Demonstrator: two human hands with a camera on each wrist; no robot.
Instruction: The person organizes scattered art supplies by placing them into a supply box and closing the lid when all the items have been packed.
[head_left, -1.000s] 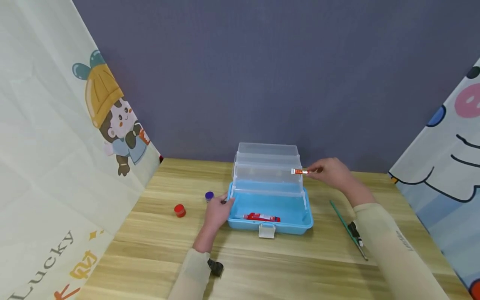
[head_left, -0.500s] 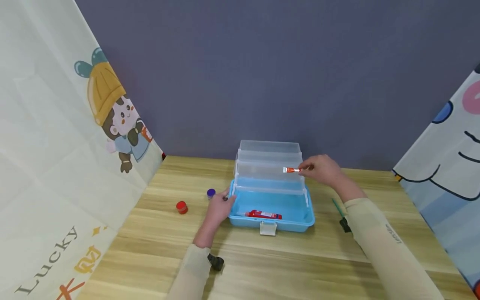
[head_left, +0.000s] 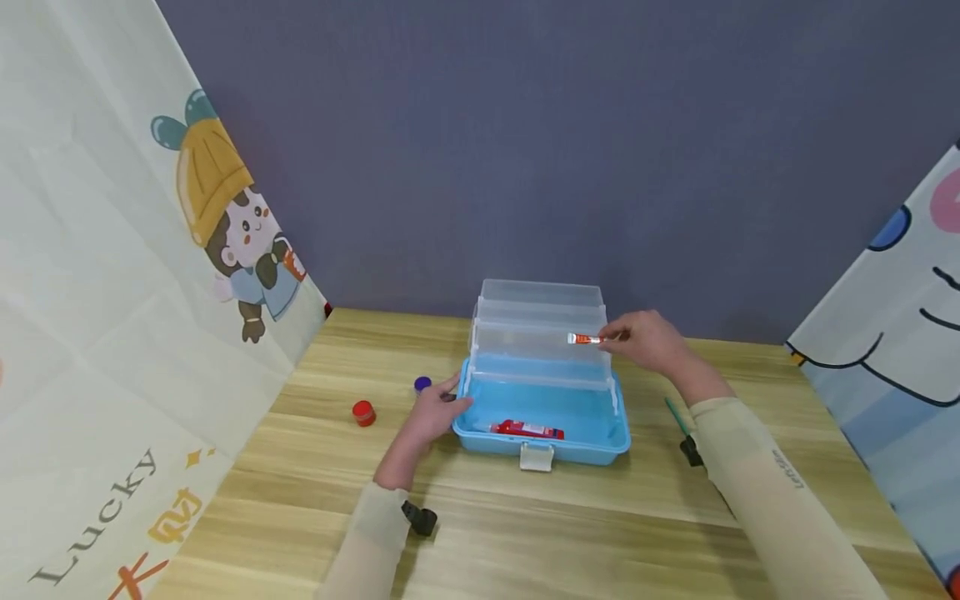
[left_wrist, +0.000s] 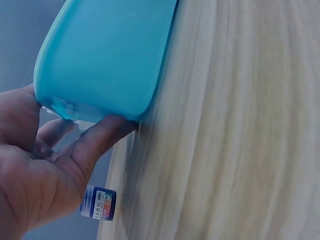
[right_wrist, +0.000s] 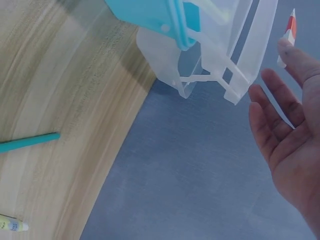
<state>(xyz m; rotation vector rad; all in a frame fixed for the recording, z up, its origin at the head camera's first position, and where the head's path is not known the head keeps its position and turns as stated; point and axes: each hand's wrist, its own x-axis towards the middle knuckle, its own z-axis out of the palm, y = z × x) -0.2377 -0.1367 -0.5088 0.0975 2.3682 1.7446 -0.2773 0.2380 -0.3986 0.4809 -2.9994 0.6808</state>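
A light-blue storage box [head_left: 540, 454] stands with its translucent tiered trays [head_left: 536, 337] raised at the back. My left hand [head_left: 433, 414] grips its left end; the left wrist view has the thumb at the rim and the other fingers against the outer wall. Over the raised trays, my right hand [head_left: 647, 340] pinches the end of a small red and white tube [head_left: 585, 339], which points left. Inside the box, along the front wall, lies a larger red tube [head_left: 527, 429]. Just behind my left hand sits a blue-lidded paint jar [left_wrist: 98, 202].
A red jar [head_left: 363, 413] stands left of the box. To the right lies a green stick [head_left: 677, 414], partly covered by the right forearm in the head view. A small yellowish tube [right_wrist: 12, 223] shows in the right wrist view. A dark wall [head_left: 555, 150] rises behind the table.
My right hand has moved the small tube left, further over the raised trays, then held nearly still. The left hand stays at the box's left end while its forearm shifts slightly left.
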